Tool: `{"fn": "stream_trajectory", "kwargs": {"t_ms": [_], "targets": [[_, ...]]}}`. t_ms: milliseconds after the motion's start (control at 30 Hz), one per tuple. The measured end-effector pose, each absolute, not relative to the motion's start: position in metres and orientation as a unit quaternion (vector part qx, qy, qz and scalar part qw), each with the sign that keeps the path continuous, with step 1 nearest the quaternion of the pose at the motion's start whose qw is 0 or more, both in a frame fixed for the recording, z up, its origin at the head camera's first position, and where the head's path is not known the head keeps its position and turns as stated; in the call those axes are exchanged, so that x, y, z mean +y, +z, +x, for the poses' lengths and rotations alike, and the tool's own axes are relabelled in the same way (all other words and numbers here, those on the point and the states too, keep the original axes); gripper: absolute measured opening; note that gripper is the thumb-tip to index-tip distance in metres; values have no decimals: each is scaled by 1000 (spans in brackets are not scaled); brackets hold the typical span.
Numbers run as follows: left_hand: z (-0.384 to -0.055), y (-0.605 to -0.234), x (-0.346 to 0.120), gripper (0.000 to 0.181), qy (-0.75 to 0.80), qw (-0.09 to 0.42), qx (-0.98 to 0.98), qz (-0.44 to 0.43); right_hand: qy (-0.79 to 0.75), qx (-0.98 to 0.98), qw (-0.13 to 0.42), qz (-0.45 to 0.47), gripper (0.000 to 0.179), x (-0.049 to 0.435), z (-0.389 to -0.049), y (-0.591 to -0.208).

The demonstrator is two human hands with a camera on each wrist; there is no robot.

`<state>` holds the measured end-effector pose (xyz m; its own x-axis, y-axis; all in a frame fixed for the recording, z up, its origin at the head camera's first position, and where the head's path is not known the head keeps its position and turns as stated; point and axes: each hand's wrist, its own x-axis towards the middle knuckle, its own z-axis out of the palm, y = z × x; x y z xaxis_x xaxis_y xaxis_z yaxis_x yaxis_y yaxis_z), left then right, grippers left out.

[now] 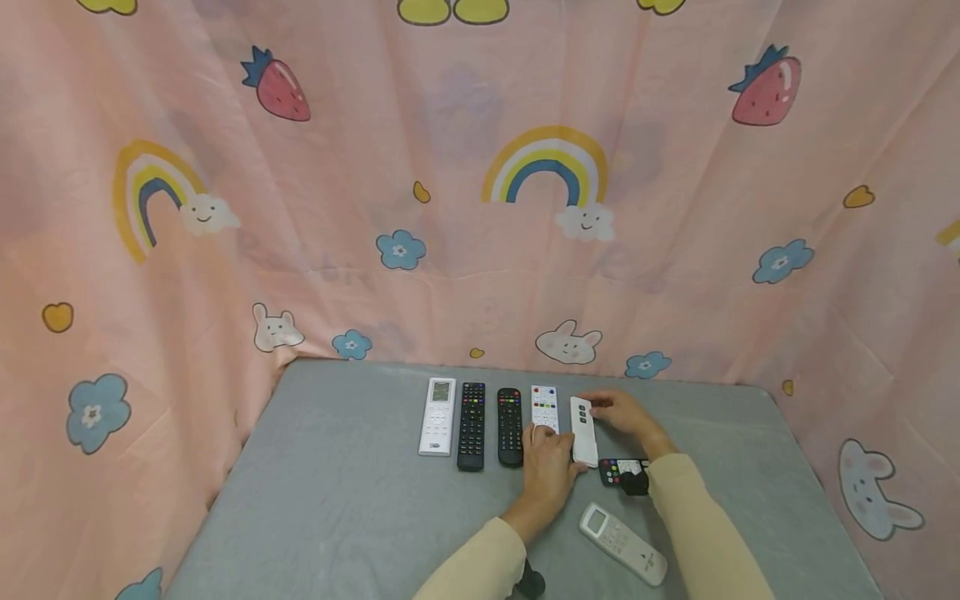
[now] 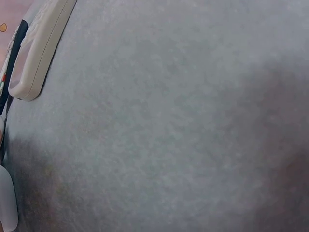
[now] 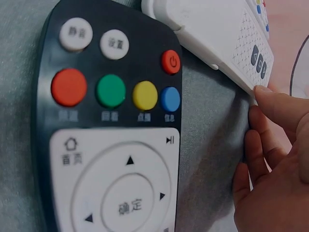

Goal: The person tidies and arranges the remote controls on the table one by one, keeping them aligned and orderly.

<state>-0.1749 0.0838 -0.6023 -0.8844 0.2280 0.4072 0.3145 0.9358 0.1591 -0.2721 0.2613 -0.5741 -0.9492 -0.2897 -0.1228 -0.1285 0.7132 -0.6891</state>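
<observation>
A slim white remote control (image 1: 583,429) with three dark buttons lies lengthwise on the table. My right hand (image 1: 621,412) pinches its far right corner; in the right wrist view the thumb (image 3: 277,106) presses the edge and the other fingers curl beside it. At the same remote's near end, my left hand (image 1: 547,468) holds it with the thumb at the bottom and fingertips along the left side. The left hand also covers the lower part of a white remote with coloured buttons (image 1: 544,404). The left wrist view leaves that grip out of sight.
A white remote with a screen (image 1: 437,417) and two black remotes (image 1: 471,425), (image 1: 510,425) stand in a row leftward. Under the right wrist lies a black-and-white remote (image 3: 108,116). An off-white remote with a screen (image 1: 622,543) rests diagonally nearer. A patterned curtain (image 1: 450,308) backs the table.
</observation>
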Motion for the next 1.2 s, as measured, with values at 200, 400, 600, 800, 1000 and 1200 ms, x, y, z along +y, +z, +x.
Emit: {"fn": "stream_trajectory", "kwargs": {"t_ms": [200, 400, 600, 800, 1000, 1200], "targets": [[-175, -603, 83, 54, -86, 202, -964, -150, -363, 917, 105, -130, 33, 259, -272, -574], [-175, -604, 83, 55, -56, 233, -956, -167, -365, 916, 103, -131, 33, 258, -273, -576], [-175, -600, 83, 57, -23, 205, -964, -170, -370, 913, 106, -132, 33, 258, -272, -576], [-174, -598, 82, 54, -46, 190, -965, -174, -376, 912, 105, -129, 33, 257, -272, -577], [-174, -599, 81, 52, -88, 181, -964, -173, -374, 913, 106, -121, 33, 257, -272, -578], [-174, -602, 80, 49, -116, 187, -960, -174, -375, 913, 101, -123, 33, 257, -271, -578]]}}
